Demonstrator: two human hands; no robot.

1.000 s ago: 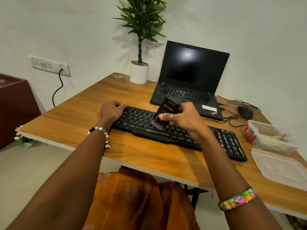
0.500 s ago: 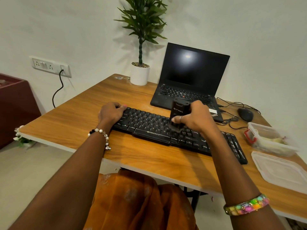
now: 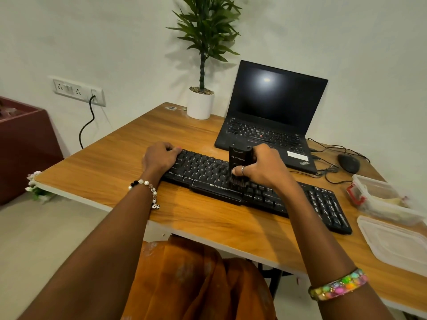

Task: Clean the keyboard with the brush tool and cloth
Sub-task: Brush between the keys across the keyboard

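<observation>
A long black keyboard (image 3: pixel 323 204) lies slantwise across the wooden desk (image 3: pixel 208 222). My right hand (image 3: pixel 265 167) grips a black brush tool (image 3: pixel 239 158), held upright with its bristles down on the keys near the keyboard's middle, just above the space bar. My left hand (image 3: pixel 159 157) holds the keyboard's far left end, fingers curled over its back edge. No cloth is in view.
An open black laptop (image 3: pixel 272 112) stands right behind the keyboard, with a potted plant (image 3: pixel 201 105) to its left. A mouse (image 3: pixel 349 163) and cables lie at the right. A clear plastic box (image 3: pixel 379 199) and its lid (image 3: pixel 397 243) sit by the desk's right edge.
My right hand carried the brush rightward along the keys, then back a little leftward and nearer the space bar, now upright. My left hand stayed on the keyboard's left end.
</observation>
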